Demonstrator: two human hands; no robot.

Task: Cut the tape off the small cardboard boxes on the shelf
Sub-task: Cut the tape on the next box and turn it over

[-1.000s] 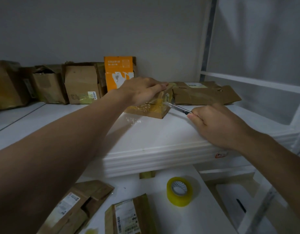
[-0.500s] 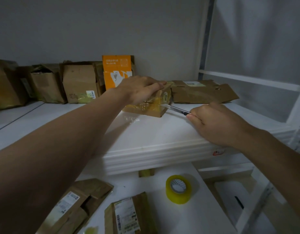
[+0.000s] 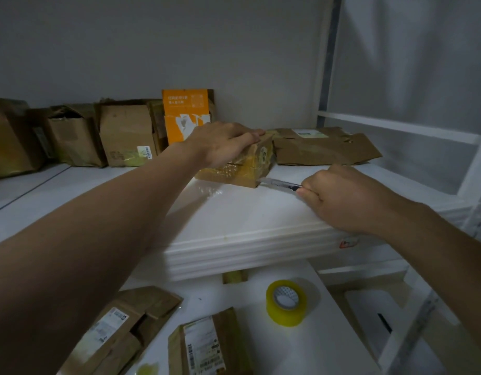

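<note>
Nearest, on the low white tabletop [image 3: 242, 296], two flattened cardboard packs lie with their printed labels up: one at the left [image 3: 117, 331], one just right of it [image 3: 207, 345]. Both are pressed flat, and nothing shows inside them. A roll of yellow tape [image 3: 286, 303] stands apart to their right.

Above is the white shelf [image 3: 261, 212]. The right grip [image 3: 339, 197] rests near its front edge, fingers curled tight round a utility knife [image 3: 281, 183]. The blade points left, its tip at the lower near corner of the small cardboard box [image 3: 250, 169]. This box sits on the shelf, closed and wrapped in glossy yellowish tape, so its contents are hidden. The left grip [image 3: 223, 143] lies over its top, fingers stretched fairly straight to the far edge and pressing down. The thumb is out of sight.

Just right of and behind the box, a flattened brown carton [image 3: 323, 146] lies on the shelf with a pale label on top.

Against the back wall, an orange box [image 3: 186, 115] stands upright with torn white patches on its front. To its left is a row of brown boxes: one labelled [image 3: 127, 133], one with its top flaps crumpled open [image 3: 71, 136], and a larger one at the edge [image 3: 9, 139]. What they contain cannot be seen.
</note>
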